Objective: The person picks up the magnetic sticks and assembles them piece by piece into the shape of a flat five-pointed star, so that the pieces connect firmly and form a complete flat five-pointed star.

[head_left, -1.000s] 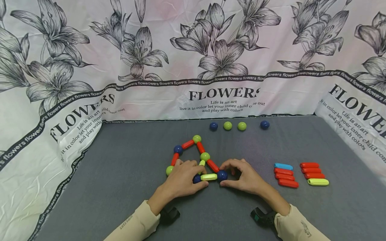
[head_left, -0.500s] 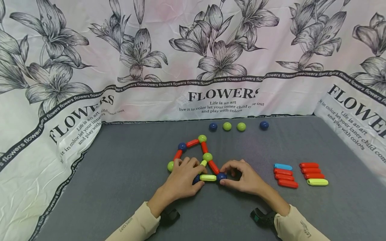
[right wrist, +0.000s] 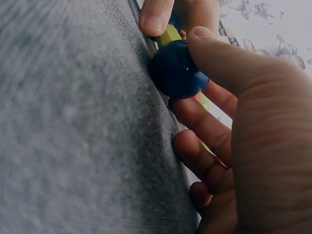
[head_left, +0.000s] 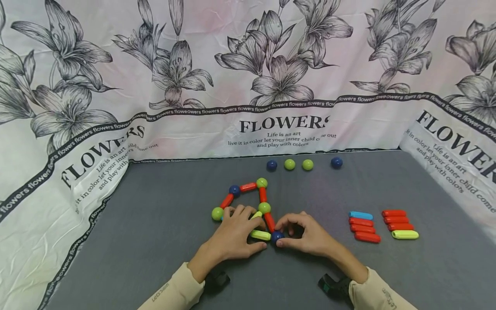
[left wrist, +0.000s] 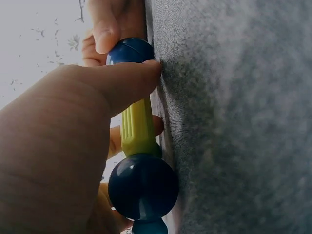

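Note:
In the head view, my right hand [head_left: 310, 236] pinches a dark blue ball [head_left: 277, 237] between thumb and fingers at the near right corner of a ball-and-rod shape. A yellow rod [head_left: 261, 235] runs left from that ball, and my left hand [head_left: 234, 234] grips it, thumb in front and fingers behind. The left wrist view shows another dark blue ball [left wrist: 143, 187] at the rod's other end, hidden by the hand from above. A red rod [head_left: 269, 222] links the pinched ball to a green ball [head_left: 264, 207]. A second yellow rod [head_left: 255, 215] is partly under my left fingers.
Red rods, a far green ball [head_left: 261, 183], a blue ball [head_left: 234, 190] and a left green ball [head_left: 218, 214] form the shape's far part. Loose balls [head_left: 289, 164] line the grey table's back edge. Rods [head_left: 364, 237] lie in two groups at right.
My right hand and the pinched blue ball have moved left and toward me, with the near yellow rod. The linked red rods have swung to a new angle. The left-hand blue ball became hidden from above.

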### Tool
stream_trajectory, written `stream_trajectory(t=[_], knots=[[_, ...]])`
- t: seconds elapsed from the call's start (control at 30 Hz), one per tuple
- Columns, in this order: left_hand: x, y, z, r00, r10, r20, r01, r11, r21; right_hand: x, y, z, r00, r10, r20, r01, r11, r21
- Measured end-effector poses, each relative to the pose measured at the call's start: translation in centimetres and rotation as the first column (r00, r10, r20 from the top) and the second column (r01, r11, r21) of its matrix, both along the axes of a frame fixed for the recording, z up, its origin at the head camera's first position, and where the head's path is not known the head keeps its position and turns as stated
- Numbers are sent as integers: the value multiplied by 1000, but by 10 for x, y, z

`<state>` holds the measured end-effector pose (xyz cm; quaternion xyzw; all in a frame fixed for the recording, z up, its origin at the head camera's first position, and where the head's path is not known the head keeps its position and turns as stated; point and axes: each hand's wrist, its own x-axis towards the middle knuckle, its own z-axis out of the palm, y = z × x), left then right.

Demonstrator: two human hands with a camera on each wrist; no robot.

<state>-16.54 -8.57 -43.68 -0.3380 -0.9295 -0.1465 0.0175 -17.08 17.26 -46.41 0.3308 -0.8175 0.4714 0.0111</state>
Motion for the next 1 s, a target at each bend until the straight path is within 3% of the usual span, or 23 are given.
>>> stream_trajectory(t=[0.17, 0.33, 0.6, 1.0], knots=[[-2, -4, 0, 1000, -25, 9, 25, 1000, -6, 0, -1, 1, 999, 40, -22, -41, 999, -13], [-6, -10, 5, 995, -47, 91, 45, 999, 22, 1, -2, 1, 997, 73, -9, -73, 997, -12], [-10, -14, 7, 983, -33, 183, 22, 998, 58, 2, -4, 1, 996, 94, 4, -93, 995, -23], [-11, -14, 6, 983, -43, 180, 30, 997, 76, 0, -3, 3, 994, 98, 48, -98, 995, -12]])
